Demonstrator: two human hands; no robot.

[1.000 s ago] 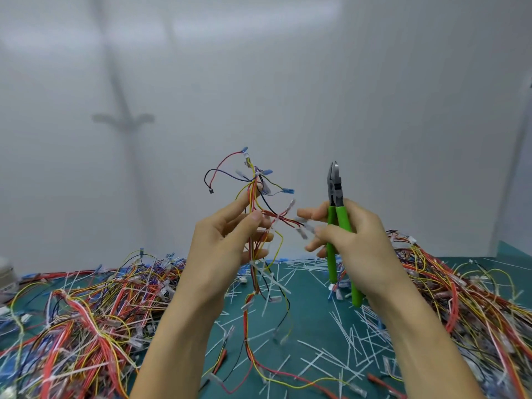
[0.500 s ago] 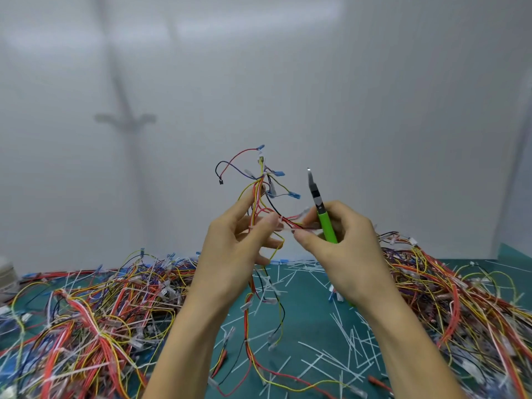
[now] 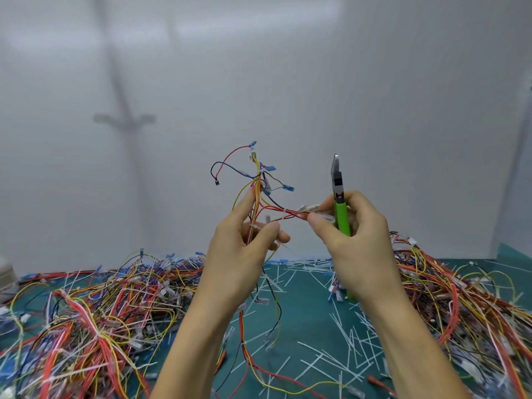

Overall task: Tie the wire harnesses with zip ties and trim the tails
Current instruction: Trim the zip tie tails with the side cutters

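Note:
My left hand [image 3: 244, 246] holds a wire harness [image 3: 257, 185] upright in the air, its red, yellow and black wires fanning out above with blue terminals. A red branch [image 3: 283, 213] with white zip ties runs right to my right hand [image 3: 349, 237], whose thumb and forefinger pinch its end. That same hand grips green-handled cutters [image 3: 339, 208], jaws pointing up and shut. The harness's lower wires [image 3: 259, 367] hang down to the teal mat [image 3: 311, 321].
A big tangle of coloured harnesses [image 3: 95, 321] covers the mat at left, another heap [image 3: 466, 306] lies at right. White trimmed zip-tie tails [image 3: 345, 341] litter the mat between them. A white wall stands close behind.
My hands drew together, then my right hand pulled the red branch out to the right. The cutters turned edge-on and stay upright in the right hand.

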